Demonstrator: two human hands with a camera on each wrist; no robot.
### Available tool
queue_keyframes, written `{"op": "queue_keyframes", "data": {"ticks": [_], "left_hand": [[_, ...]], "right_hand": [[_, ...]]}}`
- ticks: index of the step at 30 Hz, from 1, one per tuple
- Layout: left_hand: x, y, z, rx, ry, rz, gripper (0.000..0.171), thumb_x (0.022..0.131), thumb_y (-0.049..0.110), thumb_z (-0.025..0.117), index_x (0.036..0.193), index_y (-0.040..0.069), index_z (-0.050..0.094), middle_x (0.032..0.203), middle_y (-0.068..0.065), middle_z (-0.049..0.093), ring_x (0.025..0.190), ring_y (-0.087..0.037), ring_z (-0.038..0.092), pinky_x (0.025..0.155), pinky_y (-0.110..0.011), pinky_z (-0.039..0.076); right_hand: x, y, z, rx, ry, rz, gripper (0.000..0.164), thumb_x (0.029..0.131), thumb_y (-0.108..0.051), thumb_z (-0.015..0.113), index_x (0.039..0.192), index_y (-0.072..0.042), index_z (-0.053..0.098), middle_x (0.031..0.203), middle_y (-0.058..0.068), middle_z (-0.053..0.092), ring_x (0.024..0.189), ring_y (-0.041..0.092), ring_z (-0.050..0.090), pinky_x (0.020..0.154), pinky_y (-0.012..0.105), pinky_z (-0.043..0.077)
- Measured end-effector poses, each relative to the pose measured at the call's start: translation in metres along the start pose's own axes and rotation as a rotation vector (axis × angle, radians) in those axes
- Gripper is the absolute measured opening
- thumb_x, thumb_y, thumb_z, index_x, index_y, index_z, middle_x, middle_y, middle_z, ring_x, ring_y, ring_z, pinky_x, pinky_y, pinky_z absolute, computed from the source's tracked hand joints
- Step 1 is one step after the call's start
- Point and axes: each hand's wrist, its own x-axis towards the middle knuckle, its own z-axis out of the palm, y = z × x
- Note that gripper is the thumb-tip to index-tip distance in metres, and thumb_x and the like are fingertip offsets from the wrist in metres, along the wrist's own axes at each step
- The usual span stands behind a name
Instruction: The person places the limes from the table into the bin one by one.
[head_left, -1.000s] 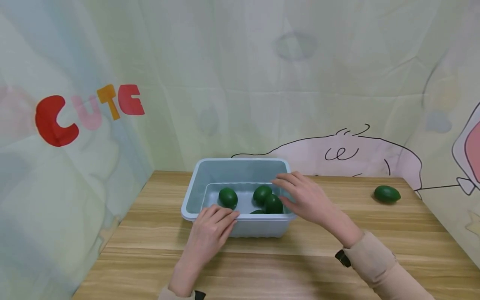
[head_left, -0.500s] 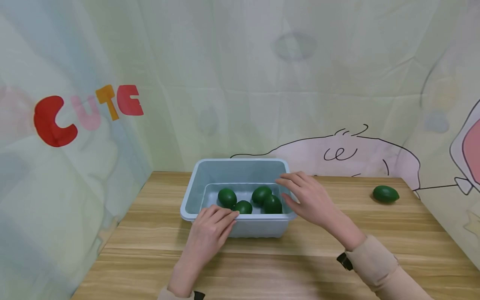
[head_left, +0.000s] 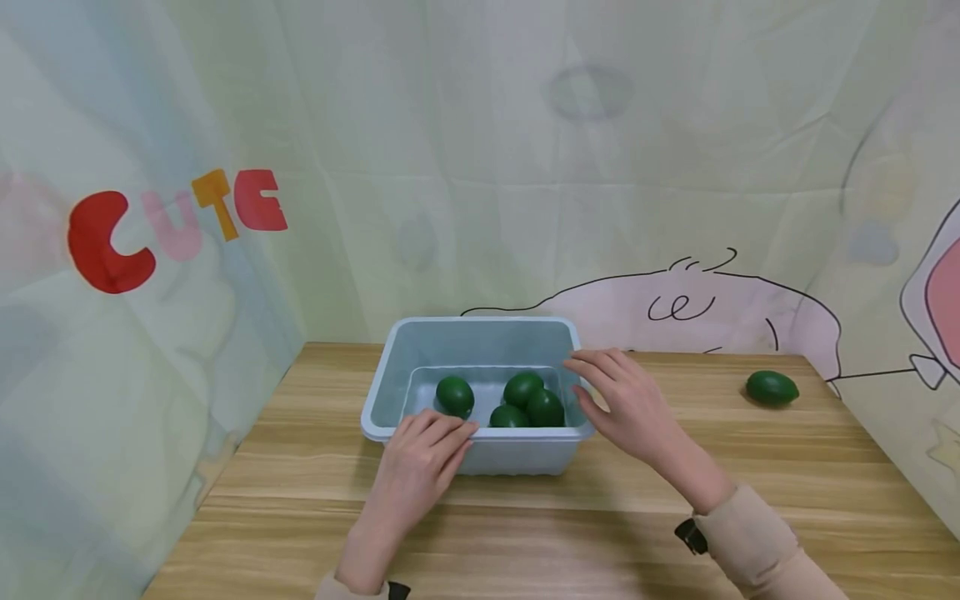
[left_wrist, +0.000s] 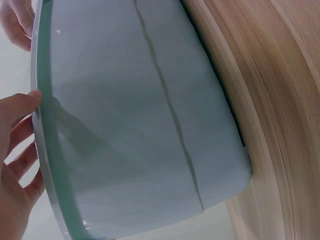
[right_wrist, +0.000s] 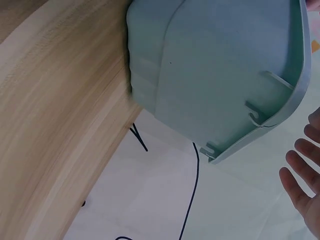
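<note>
A light blue plastic basin (head_left: 517, 457) stands on the table with several dark green limes inside. One lime (head_left: 455, 396) lies apart at the left; a cluster with another lime (head_left: 522, 390) sits toward the right, partly cut off by the front rim. My left hand (head_left: 420, 458) grips the front rim, its fingers over the edge and the thumb (left_wrist: 31, 100) against the rim in the left wrist view. At the right rim hovers my right hand (head_left: 626, 400), fingers spread and holding nothing; in the right wrist view it appears apart from the basin.
Another lime (head_left: 772, 388) lies on the wooden table (head_left: 675, 483) at the far right. A printed curtain (head_left: 465, 167) hangs behind the table and along both sides. Dark wristbands show at both cuffs.
The front lime in the basin rolled left, then back right against the cluster. My right hand has drawn rightward, away from the basin's inside. The left hand stays on the rim.
</note>
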Motion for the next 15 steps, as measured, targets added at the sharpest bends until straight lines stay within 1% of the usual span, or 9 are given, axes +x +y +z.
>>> {"op": "queue_keyframes", "data": {"ticks": [7,15], "left_hand": [[0.0,0.0,0.0,-0.002,0.011,0.006,0.023,0.079,0.016,0.076,0.102,0.015,0.076,0.092,0.005,0.071,0.085,-0.013,0.059,0.072,-0.03,0.047],[0.0,0.001,-0.001,-0.003,0.006,0.001,0.023,0.079,0.016,0.076,0.102,0.015,0.076,0.092,0.005,0.071,0.084,-0.013,0.059,0.072,-0.03,0.047]], "right_hand": [[-0.006,0.003,0.002,0.021,0.015,0.022,0.035,0.083,-0.009,0.068,0.117,-0.007,0.066,0.119,0.008,0.065,0.109,0.024,0.059,0.09,0.039,0.051],[-0.012,0.004,0.002,0.027,0.056,0.022,0.035,0.082,-0.006,0.067,0.117,-0.007,0.066,0.116,0.009,0.066,0.106,0.023,0.059,0.085,0.038,0.053]]}}
